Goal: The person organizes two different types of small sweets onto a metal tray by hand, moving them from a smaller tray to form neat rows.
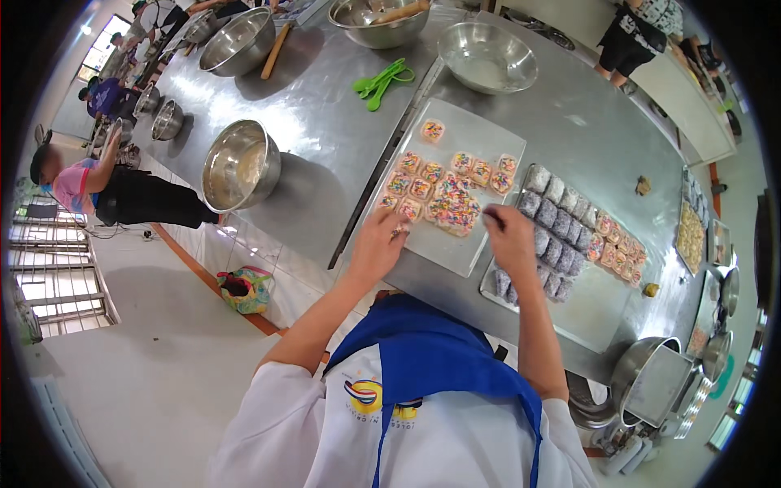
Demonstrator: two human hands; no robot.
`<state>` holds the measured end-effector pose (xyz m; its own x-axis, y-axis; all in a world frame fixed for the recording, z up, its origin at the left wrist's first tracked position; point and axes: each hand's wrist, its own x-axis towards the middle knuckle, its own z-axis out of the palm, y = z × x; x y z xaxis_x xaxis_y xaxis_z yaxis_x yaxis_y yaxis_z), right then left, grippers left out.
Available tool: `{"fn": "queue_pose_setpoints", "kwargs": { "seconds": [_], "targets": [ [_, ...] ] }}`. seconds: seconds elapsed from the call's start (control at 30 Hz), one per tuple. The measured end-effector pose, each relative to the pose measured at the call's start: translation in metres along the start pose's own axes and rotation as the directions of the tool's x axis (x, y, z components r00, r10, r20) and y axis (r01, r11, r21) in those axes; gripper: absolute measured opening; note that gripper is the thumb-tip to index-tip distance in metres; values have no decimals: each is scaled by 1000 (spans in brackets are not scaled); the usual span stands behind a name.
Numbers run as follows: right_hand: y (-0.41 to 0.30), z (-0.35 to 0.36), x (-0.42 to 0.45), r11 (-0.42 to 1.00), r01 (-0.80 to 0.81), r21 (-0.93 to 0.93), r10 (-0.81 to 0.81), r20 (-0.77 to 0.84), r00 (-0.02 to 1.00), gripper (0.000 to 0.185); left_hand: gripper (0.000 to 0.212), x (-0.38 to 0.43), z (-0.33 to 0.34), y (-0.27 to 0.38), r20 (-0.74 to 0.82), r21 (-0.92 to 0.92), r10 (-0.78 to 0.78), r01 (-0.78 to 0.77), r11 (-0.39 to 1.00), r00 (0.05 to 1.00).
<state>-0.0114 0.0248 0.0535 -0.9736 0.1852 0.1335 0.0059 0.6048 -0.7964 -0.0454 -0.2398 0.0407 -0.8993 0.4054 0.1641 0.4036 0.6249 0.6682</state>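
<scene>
A metal tray (454, 116) lies on the steel table before me. Several small square pieces covered in coloured sprinkles (420, 188) sit on it around a larger heap of sprinkles (454, 207). My left hand (381, 241) is at the tray's left edge, fingertips bent together by the nearest sprinkled pieces; whether it pinches a small piece I cannot tell. Right of the heap, over the tray's right edge, is my right hand (509, 235), its fingers curled and their tips partly hidden. Beside it, a second tray (589, 317) holds rows of purple and white coated pieces (552, 219) and more sprinkled ones.
Steel bowls (242, 165) stand at the left and a shallow one (487, 58) at the far side. Green plastic spoons (383, 82) lie between them. A wooden-handled tool (276, 52) leans by another bowl. A person (116, 183) stands beyond the table's left side; others are farther off.
</scene>
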Motion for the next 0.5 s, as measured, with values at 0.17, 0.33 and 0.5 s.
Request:
{"fn": "queue_pose_setpoints", "kwargs": {
  "seconds": [0.17,0.33,0.5],
  "targets": [
    [-19,59,38,989,128,-70,-125,43,991,20,36,62,-3,-40,-129,-62,-161,154,986,979],
    [-8,82,78,924,208,-320,-196,69,978,29,61,124,2,-54,52,47,-202,199,979,978],
    [-9,89,99,823,259,-506,-117,295,948,39,78,157,3,-89,330,30,18,-29,999,944]
  ]
}}
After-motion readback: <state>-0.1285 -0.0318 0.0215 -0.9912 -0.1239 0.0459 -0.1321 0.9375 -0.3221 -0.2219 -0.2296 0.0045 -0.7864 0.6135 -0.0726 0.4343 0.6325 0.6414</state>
